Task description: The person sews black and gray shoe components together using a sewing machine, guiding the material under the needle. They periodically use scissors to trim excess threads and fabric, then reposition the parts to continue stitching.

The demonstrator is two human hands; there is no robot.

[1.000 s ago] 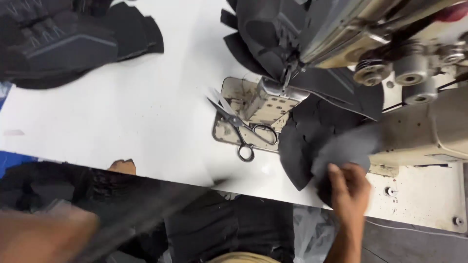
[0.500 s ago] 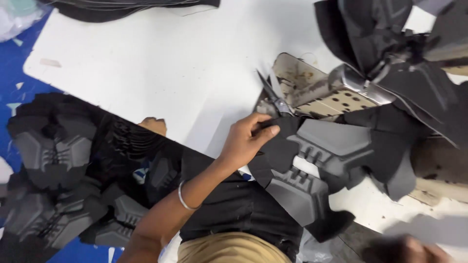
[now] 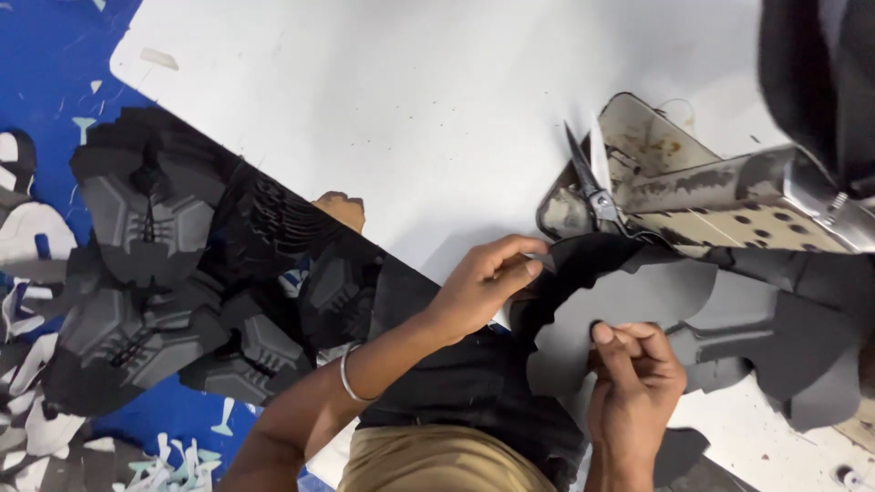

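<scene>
The right hand [image 3: 638,387] has come in from the frame's edge since half a second ago — it now pinches the grey cut piece [image 3: 620,314] at six o'clock, while the left hand [image 3: 488,282] grips its nine o'clock edge, seemingly to keep it flat. The piece lies at the white table's [image 3: 383,118] near edge, long axis running toward three o'clock, beneath the scissors [image 3: 591,187].

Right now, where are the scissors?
In the head view the scissors lie at right of centre on the white table, against the worn metal plate, just beyond the left hand.
</scene>
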